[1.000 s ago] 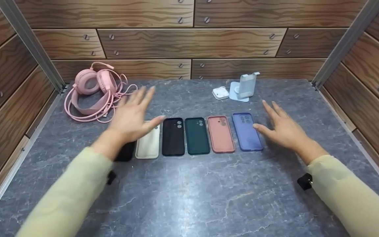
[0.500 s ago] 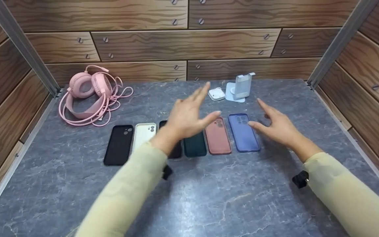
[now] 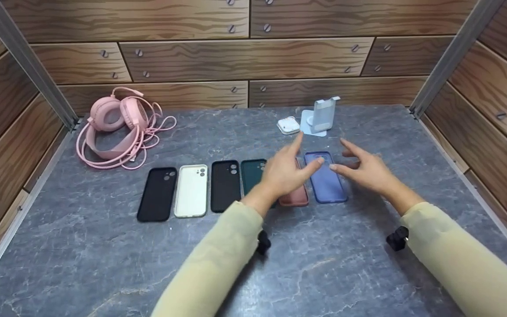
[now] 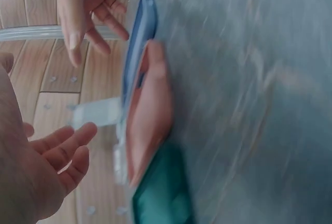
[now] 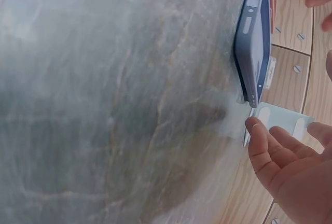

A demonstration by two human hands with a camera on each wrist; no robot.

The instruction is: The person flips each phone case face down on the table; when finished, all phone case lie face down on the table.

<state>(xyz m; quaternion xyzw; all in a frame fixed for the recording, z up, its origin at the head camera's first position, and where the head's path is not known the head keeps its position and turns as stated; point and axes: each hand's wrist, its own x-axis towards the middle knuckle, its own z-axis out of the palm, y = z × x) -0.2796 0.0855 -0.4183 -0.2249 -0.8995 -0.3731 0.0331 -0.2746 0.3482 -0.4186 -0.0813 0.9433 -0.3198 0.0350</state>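
Observation:
Several phone cases lie in a row on the grey marbled table [image 3: 104, 246]. From the left come a black case [image 3: 157, 194], a white case [image 3: 191, 193], another black case [image 3: 225, 187], a dark green case [image 3: 251, 174], a pink case [image 3: 295, 197] and a blue case [image 3: 330, 185]. Above the green and pink cases my left hand [image 3: 286, 171] hovers, partly hiding both, with loosely bent fingers and nothing held. My right hand [image 3: 365, 171] is held over the right edge of the blue case, its fingers relaxed and holding nothing. The two thumbs point toward each other above the blue case.
Pink headphones [image 3: 115, 127] with a coiled cable lie at the back left. Toward the back right sit a small white square case [image 3: 288, 125] and a light blue phone stand [image 3: 323, 116]. Wood-patterned walls [image 3: 249, 59] enclose the table's back and sides.
My left hand has swept right, from above the leftmost cases to above the green and pink ones, uncovering the black and white cases. The right hand has stayed near the blue case.

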